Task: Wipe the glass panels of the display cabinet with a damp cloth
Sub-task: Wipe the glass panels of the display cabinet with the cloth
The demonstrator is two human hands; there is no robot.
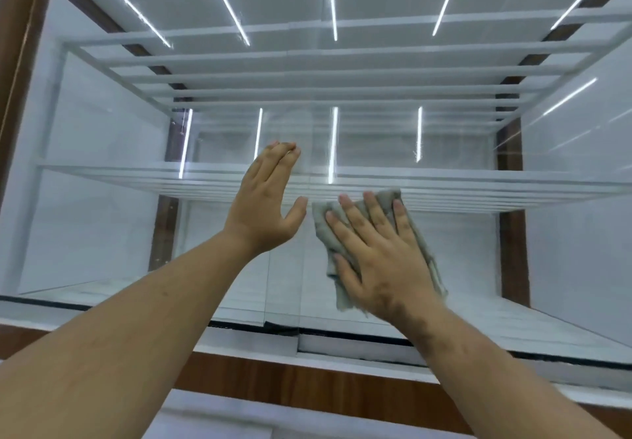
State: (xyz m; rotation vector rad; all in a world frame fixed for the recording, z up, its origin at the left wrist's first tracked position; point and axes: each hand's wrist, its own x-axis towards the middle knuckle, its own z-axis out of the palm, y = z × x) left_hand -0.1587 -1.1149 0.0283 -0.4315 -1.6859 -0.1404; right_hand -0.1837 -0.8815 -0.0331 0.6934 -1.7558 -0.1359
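Up against the front of the display cabinet [20, 62], both arms reach forward and up to the glass panel [461, 250], which fills nearly the whole view. Brown wood frames the cabinet down its left side and runs in a band along the bottom edge, and behind the glass sit white walls and a glass shelf [478, 182] crossing at mid-height, its edge showing as a stack of pale lines. Bright light strips [225, 2] streak across the upper glass, with shorter ones repeated lower down near the shelf. Two panes appear to overlap near the centre, where vertical edges run down to a dark track [342, 332] at the bottom. Now the hands: the left hand [265, 206] is raised flat, fingers straight and close together, thumb out to the side, fingertips up at shelf level; whether the palm touches the glass I cannot tell. Just beside it, the right hand [379, 257] has its grip spread wide, fingers splayed and pressing the grey cloth [323, 223] flat against the glass just below the shelf line. Cloth pokes out above the fingertips and along both sides of the hand.
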